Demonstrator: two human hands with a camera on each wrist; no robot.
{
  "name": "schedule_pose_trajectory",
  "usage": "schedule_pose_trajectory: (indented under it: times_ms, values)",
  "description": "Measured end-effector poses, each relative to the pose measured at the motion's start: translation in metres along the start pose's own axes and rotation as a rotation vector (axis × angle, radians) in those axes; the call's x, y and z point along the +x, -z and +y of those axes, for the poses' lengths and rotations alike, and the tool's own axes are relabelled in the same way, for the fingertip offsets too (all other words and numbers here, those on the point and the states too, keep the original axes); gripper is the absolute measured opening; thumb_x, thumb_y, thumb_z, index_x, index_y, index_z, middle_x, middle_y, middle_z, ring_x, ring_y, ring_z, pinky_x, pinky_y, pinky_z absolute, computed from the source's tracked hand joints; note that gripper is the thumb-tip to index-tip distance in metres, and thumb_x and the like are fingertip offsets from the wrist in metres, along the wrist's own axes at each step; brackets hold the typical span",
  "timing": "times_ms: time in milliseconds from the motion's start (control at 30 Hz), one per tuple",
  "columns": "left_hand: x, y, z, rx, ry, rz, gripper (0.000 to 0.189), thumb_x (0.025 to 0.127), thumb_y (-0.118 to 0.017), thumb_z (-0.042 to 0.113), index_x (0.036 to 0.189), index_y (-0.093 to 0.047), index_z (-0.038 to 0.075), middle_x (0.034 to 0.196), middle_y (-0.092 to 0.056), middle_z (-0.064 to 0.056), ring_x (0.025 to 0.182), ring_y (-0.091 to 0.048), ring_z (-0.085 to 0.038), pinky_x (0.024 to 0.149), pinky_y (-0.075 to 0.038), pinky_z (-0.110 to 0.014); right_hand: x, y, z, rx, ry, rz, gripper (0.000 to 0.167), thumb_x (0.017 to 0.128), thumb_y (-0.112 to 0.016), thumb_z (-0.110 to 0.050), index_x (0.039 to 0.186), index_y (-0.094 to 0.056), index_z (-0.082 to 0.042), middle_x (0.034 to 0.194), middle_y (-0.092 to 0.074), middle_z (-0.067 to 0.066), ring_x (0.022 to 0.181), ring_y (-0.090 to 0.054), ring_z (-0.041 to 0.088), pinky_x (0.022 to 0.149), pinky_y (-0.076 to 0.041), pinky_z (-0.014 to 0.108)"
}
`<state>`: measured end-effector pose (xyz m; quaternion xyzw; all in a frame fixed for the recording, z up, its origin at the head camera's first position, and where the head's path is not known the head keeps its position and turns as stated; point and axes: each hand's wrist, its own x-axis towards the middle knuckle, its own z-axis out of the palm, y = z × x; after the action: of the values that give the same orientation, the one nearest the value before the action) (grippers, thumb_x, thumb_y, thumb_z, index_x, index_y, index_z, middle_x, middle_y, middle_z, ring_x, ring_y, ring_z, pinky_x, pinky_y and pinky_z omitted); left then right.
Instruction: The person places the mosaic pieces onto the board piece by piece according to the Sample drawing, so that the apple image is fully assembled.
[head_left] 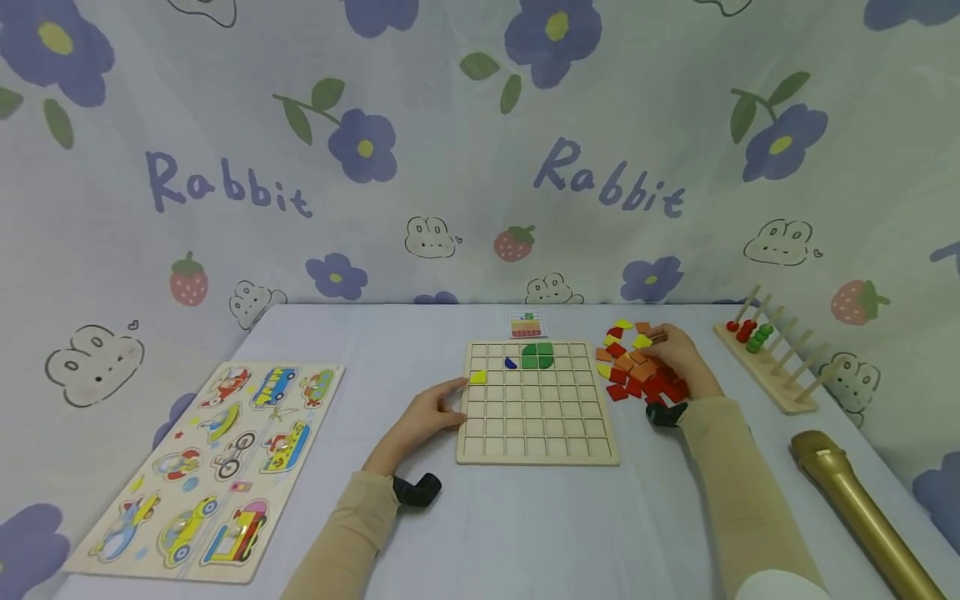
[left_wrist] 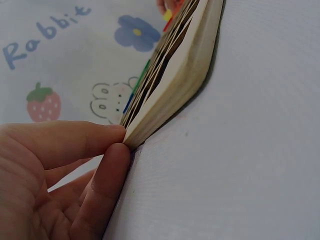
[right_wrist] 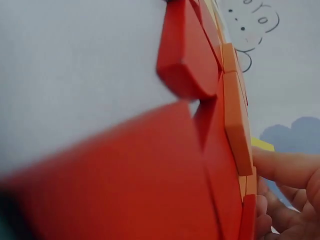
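On the table lies a wooden grid board bearing green quarter-round tiles, a small blue half-round tile and a yellow tile. My left hand touches the board's left edge, its index finger and thumb spaced along that edge. At the pile of red tiles and orange tiles, my right hand pinches a yellow tile. The right wrist view shows this yellow tile at my fingertips, partly hidden. Big red tiles fill its foreground.
A small picture card lies behind the board. At the left is a vehicle puzzle board. A wooden peg stand with red and green beads stands at the right, and a gold microphone lies in front of it.
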<state>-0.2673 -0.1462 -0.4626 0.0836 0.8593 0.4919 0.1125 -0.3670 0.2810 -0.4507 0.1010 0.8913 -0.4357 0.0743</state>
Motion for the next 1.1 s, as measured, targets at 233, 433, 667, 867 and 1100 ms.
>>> schedule_pose_trajectory:
  times_ms: [233,433,667,867,1100]
  values:
    - [0.001,-0.001,-0.004,-0.001,0.017,0.005,0.065,0.077,-0.071,0.012,0.137,-0.046,0.015,0.068,-0.055,-0.005,0.060,-0.050,-0.014,0.057,-0.042,-0.026,-0.011,-0.004,-0.011,0.240,0.011,0.030,0.045,0.092,-0.053,-0.014,0.133,-0.041,0.001,0.120,-0.046,0.020,0.091,-0.050,0.023,0.069,-0.045,0.021]
    - [0.001,0.000,-0.005,-0.004,0.018,0.016,0.065,0.077,-0.071,0.012,0.137,-0.046,0.016,0.069,-0.056,-0.006,0.061,-0.050,-0.014,0.058,-0.042,-0.027,-0.031,-0.016,-0.045,0.694,0.092,-0.185,0.041,0.093,-0.054,-0.012,0.130,-0.041,0.000,0.089,-0.056,-0.002,0.071,-0.054,0.009,0.067,-0.047,0.020]
    - [0.001,0.003,-0.003,-0.008,0.031,0.030,0.065,0.078,-0.071,0.012,0.137,-0.046,0.017,0.069,-0.055,-0.006,0.062,-0.051,-0.014,0.058,-0.042,-0.027,-0.044,-0.064,-0.094,0.739,0.142,-0.339,0.039,0.093,-0.053,-0.008,0.128,-0.042,0.005,0.085,-0.058,-0.002,0.074,-0.058,0.008,0.068,-0.047,0.019]
    - [0.001,0.002,-0.004,-0.017,0.025,0.024,0.065,0.078,-0.071,0.013,0.137,-0.046,0.016,0.069,-0.056,-0.006,0.062,-0.051,-0.013,0.059,-0.042,-0.027,-0.050,-0.115,-0.121,0.559,0.180,-0.378,0.032,0.090,-0.057,-0.007,0.119,-0.051,0.006,0.090,-0.060,0.003,0.078,-0.062,0.011,0.075,-0.051,0.025]
    - [0.001,-0.001,-0.002,0.001,0.012,-0.003,0.063,0.079,-0.071,0.014,0.137,-0.046,0.015,0.068,-0.055,-0.005,0.060,-0.049,-0.013,0.057,-0.042,-0.026,-0.058,-0.149,-0.129,0.382,0.225,-0.328,0.017,0.084,-0.063,-0.002,0.101,-0.062,0.004,0.088,-0.063,0.011,0.073,-0.064,0.017,0.069,-0.053,0.030]
